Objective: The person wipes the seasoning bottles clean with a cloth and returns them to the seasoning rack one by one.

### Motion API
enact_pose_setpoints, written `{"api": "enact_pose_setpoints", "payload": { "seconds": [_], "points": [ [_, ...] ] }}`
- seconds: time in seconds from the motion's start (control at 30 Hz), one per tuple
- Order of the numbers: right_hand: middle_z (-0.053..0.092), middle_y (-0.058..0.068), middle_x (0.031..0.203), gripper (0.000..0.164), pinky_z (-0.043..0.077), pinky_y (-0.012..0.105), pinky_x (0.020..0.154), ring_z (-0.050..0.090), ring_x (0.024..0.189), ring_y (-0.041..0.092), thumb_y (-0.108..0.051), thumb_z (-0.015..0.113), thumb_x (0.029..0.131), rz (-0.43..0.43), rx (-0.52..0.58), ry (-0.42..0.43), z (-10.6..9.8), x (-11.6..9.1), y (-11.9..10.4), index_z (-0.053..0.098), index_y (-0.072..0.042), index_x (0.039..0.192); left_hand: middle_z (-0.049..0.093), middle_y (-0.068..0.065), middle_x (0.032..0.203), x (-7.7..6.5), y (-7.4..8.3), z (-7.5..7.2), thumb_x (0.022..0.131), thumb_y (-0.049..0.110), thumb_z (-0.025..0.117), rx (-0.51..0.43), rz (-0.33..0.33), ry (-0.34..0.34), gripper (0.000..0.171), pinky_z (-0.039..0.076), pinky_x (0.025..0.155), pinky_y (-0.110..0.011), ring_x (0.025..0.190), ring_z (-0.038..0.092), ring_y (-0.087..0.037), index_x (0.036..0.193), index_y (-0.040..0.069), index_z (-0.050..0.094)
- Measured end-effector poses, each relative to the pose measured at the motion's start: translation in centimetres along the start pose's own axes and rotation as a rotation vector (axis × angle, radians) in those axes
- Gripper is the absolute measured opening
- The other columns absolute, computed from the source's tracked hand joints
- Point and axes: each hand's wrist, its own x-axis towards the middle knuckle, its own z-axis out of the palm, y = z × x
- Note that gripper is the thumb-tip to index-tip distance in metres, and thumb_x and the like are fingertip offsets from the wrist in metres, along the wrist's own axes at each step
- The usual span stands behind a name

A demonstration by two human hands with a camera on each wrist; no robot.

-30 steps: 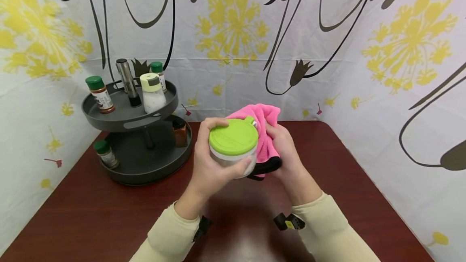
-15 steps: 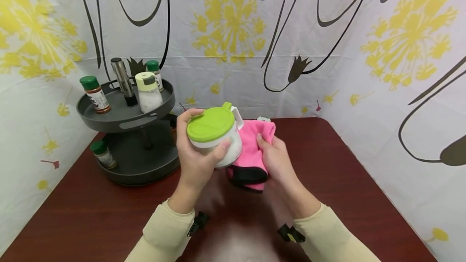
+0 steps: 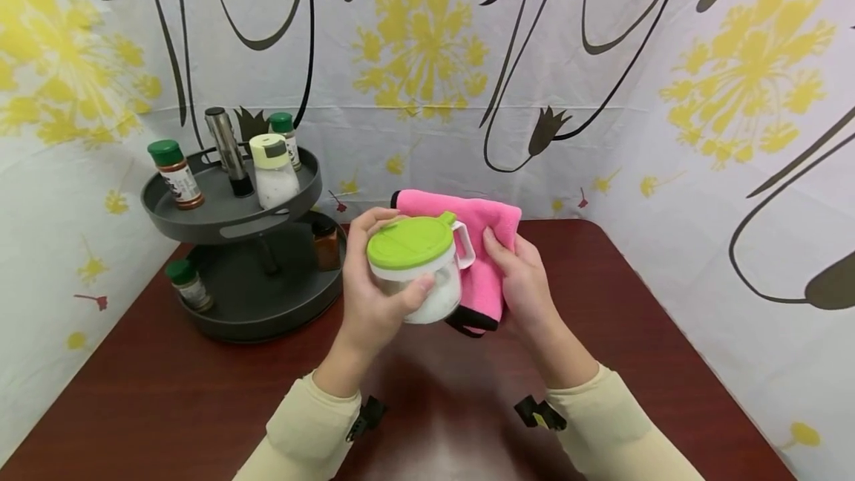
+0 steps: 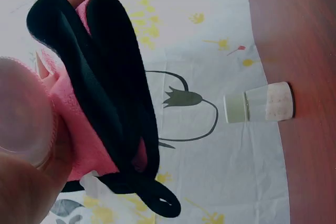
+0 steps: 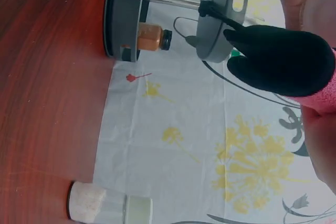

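My left hand [image 3: 367, 295] grips a clear seasoning jar [image 3: 434, 295] with a lime-green lid and a white side handle. The fingers wrap its far side and the thumb presses the near wall. From the left wrist view, the jar's pale round base [image 4: 23, 108] shows. A pink cloth [image 3: 484, 225] with black edging is pinched in my right hand [image 3: 529, 284], thumb on top. It spreads behind the jar and its handle, overlapping them. The cloth's black edge [image 5: 289, 61] hangs folded in the right wrist view.
A dark two-tier rack [image 3: 260, 325] stands left on the red-brown table [image 3: 641, 392], carrying several spice bottles, a white-filled shaker [image 3: 276, 180] and a metal grinder [image 3: 229, 147]. Another pale-capped jar [image 4: 260, 103] stands farther back, hidden behind the cloth in the head view. A patterned curtain encloses the table.
The jar moved left, then partly back right, tilting so its handle came into view. The cloth swung down off the jar, then up behind it, spread wider. Both hands kept hold.
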Motion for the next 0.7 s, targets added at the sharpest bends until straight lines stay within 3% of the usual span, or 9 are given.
{"api": "enact_pose_setpoints", "payload": {
  "seconds": [0.13, 0.33, 0.47, 0.57, 0.7],
  "points": [
    [0.071, -0.005, 0.098, 0.028, 0.063, 0.024, 0.083, 0.074, 0.087, 0.008, -0.016, 0.05, 0.111, -0.074, -0.113, 0.044, -0.2, -0.6, 0.0, 0.057, -0.001, 0.134, 0.062, -0.015, 0.136, 0.0, 0.3, 0.0, 0.08, 0.041, 0.085, 0.036, 0.017, -0.025, 0.084, 0.052, 0.107, -0.032, 0.124, 0.061, -0.026, 0.144, 0.003, 0.046],
    [0.07, -0.007, 0.099, 0.021, 0.06, 0.02, 0.086, 0.069, 0.09, 0.008, -0.007, 0.056, 0.107, -0.341, -0.293, 0.105, 0.2, -1.5, -1.2, 0.064, 0.007, 0.12, 0.066, -0.012, 0.132, -0.3, 0.7, 0.4, 0.069, 0.021, 0.092, 0.212, 0.138, -0.097, 0.085, 0.056, 0.101, -0.037, 0.117, 0.065, -0.025, 0.141, 0.003, 0.051],
    [0.071, -0.002, 0.103, 0.022, 0.058, 0.018, 0.089, 0.067, 0.093, 0.009, -0.006, 0.059, 0.106, -0.46, -0.326, 0.14, 0.7, -1.7, -1.3, 0.065, 0.009, 0.12, 0.068, -0.013, 0.128, -0.4, 0.8, 0.7, 0.063, 0.016, 0.093, 0.262, 0.209, -0.046, 0.086, 0.057, 0.099, -0.036, 0.113, 0.067, -0.025, 0.139, 0.002, 0.055],
    [0.072, 0.01, 0.102, 0.023, 0.059, 0.019, 0.081, 0.068, 0.087, 0.007, -0.005, 0.058, 0.107, -0.437, -0.347, 0.135, 1.1, -1.5, -0.2, 0.066, 0.01, 0.122, 0.069, -0.017, 0.127, 0.0, 1.5, 0.7, 0.063, 0.015, 0.091, 0.225, 0.244, 0.027, 0.085, 0.056, 0.101, -0.036, 0.112, 0.068, -0.028, 0.139, 0.0, 0.054],
    [0.072, 0.022, 0.107, 0.028, 0.06, 0.02, 0.08, 0.07, 0.087, 0.007, -0.005, 0.057, 0.107, -0.316, -0.369, 0.098, 1.3, -1.6, 0.9, 0.066, 0.007, 0.13, 0.071, -0.018, 0.127, 0.9, 2.6, 0.8, 0.067, 0.016, 0.088, 0.205, 0.254, 0.057, 0.083, 0.055, 0.103, -0.036, 0.113, 0.069, -0.028, 0.14, -0.002, 0.052]
  ]
}}
